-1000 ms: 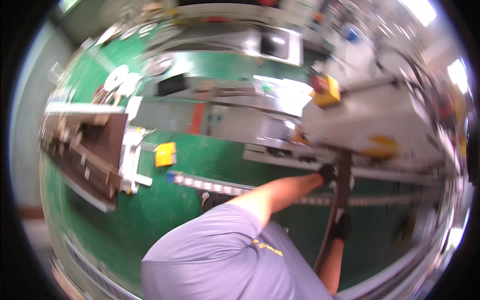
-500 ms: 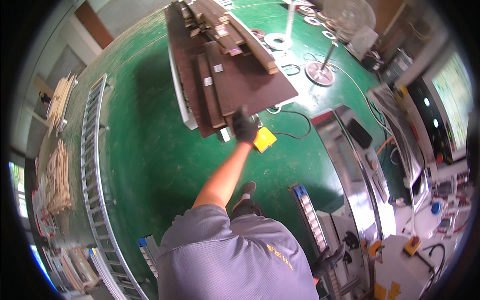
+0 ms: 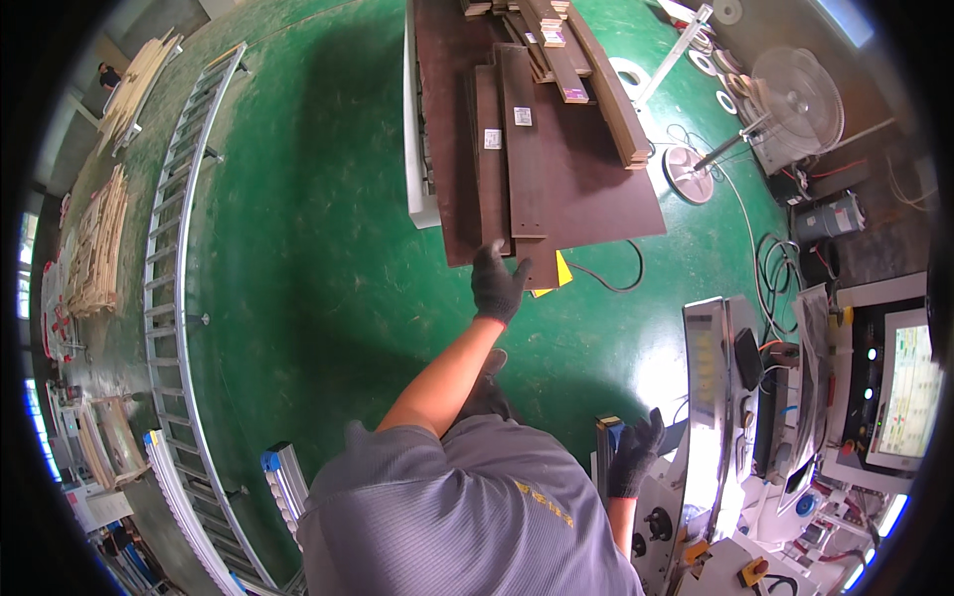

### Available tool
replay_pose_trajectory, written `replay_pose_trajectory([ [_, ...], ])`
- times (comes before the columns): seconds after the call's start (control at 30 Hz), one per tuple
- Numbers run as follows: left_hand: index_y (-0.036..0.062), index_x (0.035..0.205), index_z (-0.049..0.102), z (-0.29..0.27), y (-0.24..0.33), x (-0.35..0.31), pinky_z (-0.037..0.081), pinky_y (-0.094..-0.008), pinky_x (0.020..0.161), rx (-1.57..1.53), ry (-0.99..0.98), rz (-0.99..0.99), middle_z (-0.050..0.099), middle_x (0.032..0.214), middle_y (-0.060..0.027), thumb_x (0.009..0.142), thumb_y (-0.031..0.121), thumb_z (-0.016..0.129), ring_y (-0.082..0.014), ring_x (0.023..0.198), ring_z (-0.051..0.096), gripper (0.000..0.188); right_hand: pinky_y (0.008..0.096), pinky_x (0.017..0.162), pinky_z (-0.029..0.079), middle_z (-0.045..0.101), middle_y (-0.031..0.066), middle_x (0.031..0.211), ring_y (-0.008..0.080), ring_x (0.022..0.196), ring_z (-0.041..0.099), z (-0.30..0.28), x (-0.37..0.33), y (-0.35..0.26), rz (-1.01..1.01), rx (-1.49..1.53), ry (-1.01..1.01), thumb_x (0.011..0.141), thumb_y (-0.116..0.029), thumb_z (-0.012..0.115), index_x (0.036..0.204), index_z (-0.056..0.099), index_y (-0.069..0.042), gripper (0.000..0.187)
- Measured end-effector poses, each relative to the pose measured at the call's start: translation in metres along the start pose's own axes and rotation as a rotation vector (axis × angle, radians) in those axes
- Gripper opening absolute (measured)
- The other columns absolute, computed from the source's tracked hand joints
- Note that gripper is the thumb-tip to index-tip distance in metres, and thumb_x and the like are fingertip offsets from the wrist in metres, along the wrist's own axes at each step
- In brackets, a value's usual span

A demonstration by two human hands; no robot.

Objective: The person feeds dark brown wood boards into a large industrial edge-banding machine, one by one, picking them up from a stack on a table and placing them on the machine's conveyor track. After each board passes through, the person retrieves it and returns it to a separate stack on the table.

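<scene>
Your gloved left hand (image 3: 497,283) reaches out to the near end of a narrow dark brown board (image 3: 491,159), fingers spread and touching its lower edge. That board lies flat, long and straight, running away from you, with a small white label stuck near its middle. It rests on a stack of wider dark brown panels (image 3: 596,189), just beside a second, broader plank (image 3: 527,149) carrying its own white label. Your gloved right hand (image 3: 634,455) grips the top end of a dark upright strip (image 3: 604,442) beside your hip.
</scene>
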State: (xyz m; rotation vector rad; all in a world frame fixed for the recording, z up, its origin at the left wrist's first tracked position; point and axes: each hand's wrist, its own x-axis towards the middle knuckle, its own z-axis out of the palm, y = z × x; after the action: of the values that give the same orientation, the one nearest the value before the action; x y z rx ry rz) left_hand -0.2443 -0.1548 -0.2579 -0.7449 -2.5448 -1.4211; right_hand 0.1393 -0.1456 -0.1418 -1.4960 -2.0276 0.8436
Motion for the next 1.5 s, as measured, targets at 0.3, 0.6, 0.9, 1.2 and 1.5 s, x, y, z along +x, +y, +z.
replay_pose_trajectory([
  [0.3, 0.0148, 0.155, 0.025, 0.079, 0.038, 0.095, 0.027, -0.0535, 0.116, 0.502, -0.489, -0.243, 0.011, 0.161, -0.0249, 0.079, 0.035, 0.072, -0.0494, 0.142, 0.026, 0.092, 0.0405, 0.089, 0.054, 0.052, 0.0177, 0.134, 0.0287, 0.105, 0.065, 0.037, 0.024, -0.036, -0.180, -0.065, -0.315, 0.088, -0.007, 0.064, 0.142, 0.043, -0.006, 0.058],
  [0.6, 0.0060, 0.157, 0.006, -0.029, 0.069, -0.029, 0.048, -0.0546, 0.094, 0.127, -0.565, -0.315, 0.020, 0.153, -0.0379, 0.068, 0.038, 0.084, -0.0532, 0.115, 0.054, 0.122, 0.0410, 0.084, 0.052, 0.064, 0.0123, 0.112, 0.0243, 0.099, 0.063, 0.151, 0.164, -0.075, 0.360, 0.585, -0.686, 0.098, -0.037, 0.056, 0.140, 0.047, -0.008, 0.052],
  [0.9, -0.0053, 0.147, 0.034, 0.008, 0.002, -0.099, 0.052, -0.0380, 0.083, -0.441, -0.796, -0.191, 0.060, 0.113, -0.0217, 0.096, 0.008, 0.055, -0.0281, 0.083, 0.059, 0.057, 0.0475, 0.067, 0.049, 0.068, 0.0235, 0.081, 0.0391, 0.075, 0.065, 0.173, 0.122, -0.090, -0.191, 0.170, -0.362, 0.095, -0.033, 0.051, 0.082, 0.063, -0.001, 0.037],
  [1.2, -0.0009, 0.141, 0.046, -0.034, 0.043, 0.073, 0.043, -0.0327, 0.104, -1.711, -0.084, -0.563, 0.055, 0.137, -0.0057, 0.106, 0.029, 0.044, -0.0163, 0.127, 0.051, 0.046, 0.0452, 0.065, 0.051, 0.072, 0.0159, 0.088, 0.0377, 0.079, 0.068, 0.020, 0.084, -0.062, -0.465, -0.253, -0.399, 0.100, -0.029, 0.056, 0.105, 0.066, -0.009, 0.023],
  [1.5, -0.0041, 0.136, 0.048, 0.029, 0.150, -0.036, 0.036, -0.0358, 0.112, -0.897, -0.337, -0.327, 0.057, 0.135, -0.0206, 0.103, 0.041, 0.045, -0.0299, 0.130, 0.051, 0.056, 0.0530, 0.075, 0.051, 0.068, 0.0231, 0.096, 0.0443, 0.089, 0.066, -0.124, -0.103, 0.057, 0.200, -0.600, -0.428, 0.088, -0.068, 0.053, 0.105, 0.068, -0.013, 0.059],
])
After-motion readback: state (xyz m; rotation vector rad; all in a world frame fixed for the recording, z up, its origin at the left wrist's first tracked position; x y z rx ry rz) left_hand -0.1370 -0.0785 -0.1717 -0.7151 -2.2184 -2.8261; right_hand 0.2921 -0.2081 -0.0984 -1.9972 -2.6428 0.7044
